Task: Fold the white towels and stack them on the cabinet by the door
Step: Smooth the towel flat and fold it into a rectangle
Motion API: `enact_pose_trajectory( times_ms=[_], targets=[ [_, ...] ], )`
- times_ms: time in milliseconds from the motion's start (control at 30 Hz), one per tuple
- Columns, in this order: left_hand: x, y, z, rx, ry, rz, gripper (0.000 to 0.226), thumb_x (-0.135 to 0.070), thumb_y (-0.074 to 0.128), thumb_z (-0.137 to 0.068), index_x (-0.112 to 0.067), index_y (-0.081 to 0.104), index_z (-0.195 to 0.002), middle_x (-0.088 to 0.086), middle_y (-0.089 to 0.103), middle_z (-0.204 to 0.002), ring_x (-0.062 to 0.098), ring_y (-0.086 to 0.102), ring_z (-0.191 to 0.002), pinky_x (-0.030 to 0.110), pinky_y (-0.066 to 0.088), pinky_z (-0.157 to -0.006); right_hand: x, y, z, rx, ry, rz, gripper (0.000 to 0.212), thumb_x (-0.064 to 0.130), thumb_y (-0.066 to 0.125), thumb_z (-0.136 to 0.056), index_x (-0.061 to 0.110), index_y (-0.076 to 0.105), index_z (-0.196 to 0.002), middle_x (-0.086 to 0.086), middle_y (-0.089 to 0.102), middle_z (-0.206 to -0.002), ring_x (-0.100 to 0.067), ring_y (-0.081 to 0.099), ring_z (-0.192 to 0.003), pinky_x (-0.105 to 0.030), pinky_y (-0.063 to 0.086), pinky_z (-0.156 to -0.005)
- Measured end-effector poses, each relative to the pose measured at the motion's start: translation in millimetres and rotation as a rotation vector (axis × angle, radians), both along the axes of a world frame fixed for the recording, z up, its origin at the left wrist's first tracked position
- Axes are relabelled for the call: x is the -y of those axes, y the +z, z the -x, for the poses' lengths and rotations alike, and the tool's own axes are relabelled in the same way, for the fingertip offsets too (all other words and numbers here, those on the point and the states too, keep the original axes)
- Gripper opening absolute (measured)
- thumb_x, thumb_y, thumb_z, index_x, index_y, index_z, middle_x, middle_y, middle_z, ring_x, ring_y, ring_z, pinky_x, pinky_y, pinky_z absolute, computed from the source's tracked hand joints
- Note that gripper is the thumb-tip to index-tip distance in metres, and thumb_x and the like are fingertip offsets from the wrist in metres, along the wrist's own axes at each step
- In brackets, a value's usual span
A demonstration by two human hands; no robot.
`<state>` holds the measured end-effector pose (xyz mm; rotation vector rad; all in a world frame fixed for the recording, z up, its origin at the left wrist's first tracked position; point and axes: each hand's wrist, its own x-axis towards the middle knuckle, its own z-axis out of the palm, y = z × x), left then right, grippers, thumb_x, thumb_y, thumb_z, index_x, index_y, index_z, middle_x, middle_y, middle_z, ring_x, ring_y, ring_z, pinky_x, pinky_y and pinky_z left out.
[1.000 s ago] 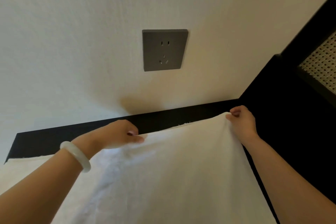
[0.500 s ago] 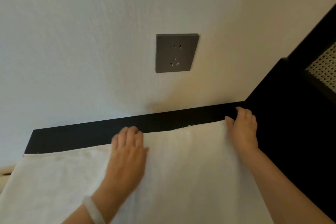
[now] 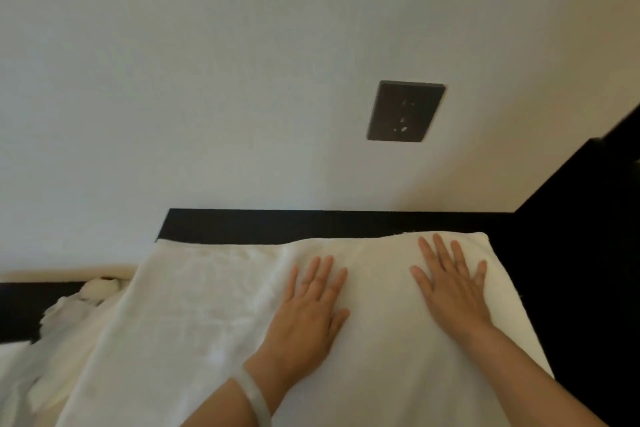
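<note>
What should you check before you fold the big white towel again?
1. Both hands flat on the towel: ok, the left hand and right hand press it with straight fingers.
2. Cloth under the hands smooth: ok.
3. Left part of the towel smooth: not ok, faint wrinkles show.
4. Far edge straight along the black surface: ok, roughly.
5. Near edges lined up: cannot tell, they are out of the picture.
6. Room at the left: probably not ok, a crumpled white cloth lies right beside the towel.
</note>
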<state>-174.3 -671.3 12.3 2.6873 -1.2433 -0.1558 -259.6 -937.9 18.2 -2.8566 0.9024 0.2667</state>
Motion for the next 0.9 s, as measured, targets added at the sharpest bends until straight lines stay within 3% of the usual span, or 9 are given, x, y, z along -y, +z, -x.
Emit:
enact_pose_trajectory(
  times_ms=[100,167,267,333,467,567,667,733,900],
  targets=[
    [-39.5,-1.9,-5.3,0.021,0.249,0.021,0.062,-0.051,0.015,-0.103,-0.019,0.027,-0.154,0.007,0.025,-0.16,0.029,0.021,-0.149,0.048,0.007,-0.12,-29.0,14.1,-13.3,-0.021,-0.073,-0.019,0.061,0.051,0.014,-0.104,0.033,-0.008,-0.158,0.007,-0.013,-0.166,-0.02,-0.015,-0.152,-0.059,-0.006,-0.119],
    [-61.4,-6.5,-9.9,-0.024,0.248,0.002,0.065,-0.057,0.007,-0.101,-0.026,0.008,-0.158,0.002,0.01,-0.164,0.025,0.006,-0.152,0.045,-0.003,-0.122,-77.2,20.2,-31.0,0.049,0.04,0.004,0.06,0.05,0.013,-0.104,0.031,-0.005,-0.159,0.004,-0.01,-0.167,-0.019,-0.013,-0.153,-0.056,-0.008,-0.12],
    [-73.3,-3.6,-17.8,-0.094,0.184,0.051,0.064,-0.059,-0.001,-0.097,-0.032,-0.016,-0.152,-0.012,-0.015,-0.162,0.009,-0.02,-0.149,0.038,-0.012,-0.122,-153.7,9.6,-51.6,0.08,0.249,-0.052,0.079,0.061,-0.013,-0.084,0.035,-0.001,-0.158,0.005,-0.006,-0.167,-0.017,-0.01,-0.153,-0.054,-0.012,-0.117],
    [-80.0,-1.0,-27.8,-0.117,0.155,0.052,0.061,-0.056,-0.004,-0.096,-0.033,-0.011,-0.153,-0.015,-0.016,-0.159,0.007,-0.018,-0.149,0.038,-0.011,-0.122,-172.9,-6.8,-54.6,0.079,0.253,-0.028,0.084,0.06,-0.014,-0.081,0.034,0.006,-0.158,0.003,0.0,-0.167,-0.02,-0.004,-0.154,-0.058,-0.01,-0.118],
    [-100.1,-8.8,-63.8,0.016,0.145,-0.089,0.068,-0.057,-0.007,-0.099,-0.034,0.027,-0.155,-0.002,0.022,-0.162,0.025,0.023,-0.149,0.054,0.01,-0.119,-167.0,-13.5,-52.3,0.091,0.259,0.032,0.08,0.058,-0.016,-0.084,0.034,0.001,-0.159,0.004,-0.006,-0.167,-0.019,-0.009,-0.153,-0.056,-0.012,-0.118],
    [-110.8,-1.8,-106.7,-0.019,0.291,-0.181,0.085,-0.067,-0.025,-0.083,-0.036,0.006,-0.157,-0.001,0.002,-0.166,0.023,0.002,-0.153,0.055,-0.001,-0.119,-168.8,-8.9,-54.1,0.089,0.263,0.041,0.082,0.057,-0.023,-0.078,0.036,-0.012,-0.157,0.006,-0.018,-0.165,-0.018,-0.018,-0.151,-0.055,-0.013,-0.119],
    [-121.2,11.9,-130.1,-0.018,0.483,-0.217,0.06,-0.053,0.006,-0.102,-0.029,0.002,-0.158,0.005,-0.003,-0.166,0.027,-0.003,-0.152,0.057,-0.001,-0.12,-170.5,-7.5,-52.3,0.087,0.253,0.018,0.081,0.058,-0.022,-0.079,0.037,-0.012,-0.156,0.007,-0.017,-0.165,-0.017,-0.019,-0.151,-0.053,-0.014,-0.119],
    [-132.2,15.9,-123.1,0.008,0.634,-0.178,0.063,-0.048,0.022,-0.104,-0.023,0.003,-0.158,0.011,0.002,-0.165,0.03,0.001,-0.152,0.057,0.005,-0.119,-169.7,-8.1,-52.4,0.089,0.249,0.025,0.081,0.059,-0.022,-0.079,0.037,-0.012,-0.156,0.007,-0.016,-0.165,-0.017,-0.018,-0.151,-0.053,-0.014,-0.119],
    [-172.6,14.1,-122.0,-0.314,1.146,0.175,0.067,-0.053,0.052,-0.095,0.003,0.042,-0.131,0.022,0.053,-0.129,0.039,0.05,-0.12,0.046,0.041,-0.098,-170.3,-9.6,-52.8,0.088,0.266,0.047,0.079,0.059,-0.022,-0.08,0.036,-0.014,-0.156,0.006,-0.017,-0.165,-0.017,-0.018,-0.151,-0.053,-0.014,-0.12]
  ],
)
